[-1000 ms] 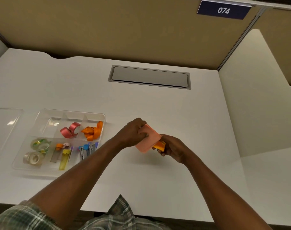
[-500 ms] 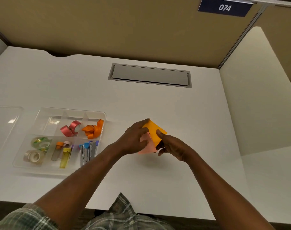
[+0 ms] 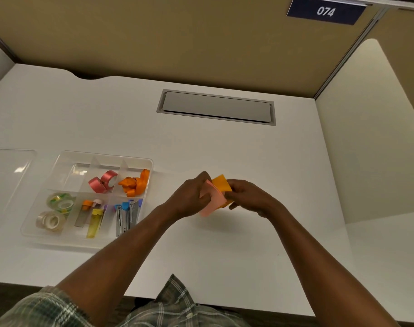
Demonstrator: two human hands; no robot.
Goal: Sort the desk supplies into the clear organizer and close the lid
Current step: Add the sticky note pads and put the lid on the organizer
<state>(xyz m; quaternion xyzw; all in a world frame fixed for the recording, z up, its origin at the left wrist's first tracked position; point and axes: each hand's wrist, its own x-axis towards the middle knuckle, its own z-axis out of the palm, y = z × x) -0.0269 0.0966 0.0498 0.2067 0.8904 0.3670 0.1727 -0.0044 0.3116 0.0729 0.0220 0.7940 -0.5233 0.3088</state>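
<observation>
Pink sticky-note pad (image 3: 212, 202) now overlaps orange paper pad (image 3: 221, 184), gripped by your left hand (image 3: 189, 197) and right hand (image 3: 248, 197); neither is sorted, flat clear lid (image 3: 8, 185) off.

Lit evenly and fairly brightly from overhead, soft and warm. Casts only a faint, diffuse shadow on the tabletop (image 3: 225, 147) just below the hands, toward 6 o'clock. Glares in small white patches on the clear lid (image 3: 10, 185) at 9 o'clock and on the organizer (image 3: 67, 175) floor. Smears slightly with motion at the left hand (image 3: 189, 199), right hand (image 3: 246, 197) and sticky notes (image 3: 214, 199). Bows straight edges at 11 and 1 o'clock, wide-angle. Looks soft and compressed overall, softest at the shirt (image 3: 175, 303), 6 o'clock. Keeps the sign (image 3: 325, 11) digits legible.
</observation>
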